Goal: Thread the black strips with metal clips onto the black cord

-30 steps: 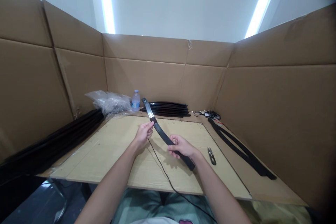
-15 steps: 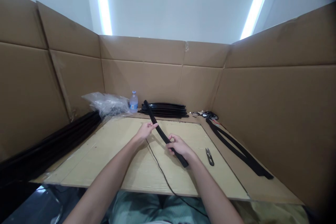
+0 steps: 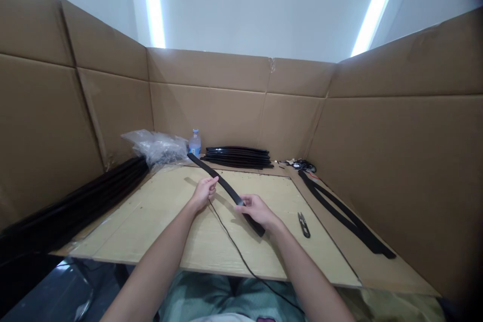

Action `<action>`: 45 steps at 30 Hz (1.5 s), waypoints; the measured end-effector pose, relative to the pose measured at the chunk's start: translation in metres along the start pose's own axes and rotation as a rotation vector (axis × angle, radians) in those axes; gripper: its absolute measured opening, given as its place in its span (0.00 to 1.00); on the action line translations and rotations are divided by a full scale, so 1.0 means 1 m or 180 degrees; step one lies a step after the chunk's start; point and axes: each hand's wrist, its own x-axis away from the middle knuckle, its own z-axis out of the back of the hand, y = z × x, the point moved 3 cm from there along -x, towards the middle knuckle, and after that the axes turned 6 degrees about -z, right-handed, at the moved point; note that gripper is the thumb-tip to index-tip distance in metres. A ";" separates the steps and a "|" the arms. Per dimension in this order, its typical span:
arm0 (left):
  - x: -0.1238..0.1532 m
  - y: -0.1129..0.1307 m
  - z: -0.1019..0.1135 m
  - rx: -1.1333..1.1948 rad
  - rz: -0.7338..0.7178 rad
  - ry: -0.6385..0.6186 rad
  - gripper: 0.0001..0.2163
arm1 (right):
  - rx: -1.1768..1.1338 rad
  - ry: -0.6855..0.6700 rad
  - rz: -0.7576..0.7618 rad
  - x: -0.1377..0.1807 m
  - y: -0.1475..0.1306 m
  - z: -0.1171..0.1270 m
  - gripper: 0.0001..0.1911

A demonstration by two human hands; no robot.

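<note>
A black, slightly curved strip [image 3: 229,189] is held above the pale board [image 3: 151,221], slanting from upper left to lower right. My left hand [image 3: 205,192] pinches it near its middle, fingers curled. Further down the strip, my right hand [image 3: 256,210] grips it between thumb and fingers. A thin dark cord [image 3: 234,246] runs from beneath my left hand across the board and over its front edge. To the right of my right hand lies a pair of black thread snips [image 3: 303,225].
Two long black strips [image 3: 347,216] lie along the right side. A stack of glossy black strips [image 3: 237,157] sits at the back, near a water bottle [image 3: 195,143] and clear plastic bags [image 3: 156,146]. More black strips [image 3: 75,206] fill the left edge. Cardboard walls [image 3: 211,110] enclose the table.
The strip has turned: its far end has swung left and lower, and it now lies at a shallower slant. Both hands still hold it. The view has shifted slightly.
</note>
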 end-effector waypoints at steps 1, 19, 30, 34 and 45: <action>0.002 0.000 0.000 -0.0004 0.0014 0.0008 0.18 | -0.0057 -0.0114 0.0003 0.001 -0.001 -0.002 0.21; 0.005 -0.008 0.005 0.0271 0.0312 -0.0094 0.22 | -0.0091 -0.0291 -0.0167 0.001 0.003 -0.006 0.21; 0.007 -0.010 0.003 0.0093 0.0185 -0.0088 0.19 | -0.0122 -0.0598 -0.0277 0.006 0.006 -0.010 0.20; 0.007 -0.010 0.000 -0.0141 0.0016 0.0138 0.19 | -0.0076 -0.0402 -0.0231 0.005 0.008 -0.011 0.21; 0.003 -0.014 -0.001 -0.0654 -0.0127 0.0323 0.20 | -0.0352 0.0210 -0.0576 -0.003 0.013 -0.003 0.13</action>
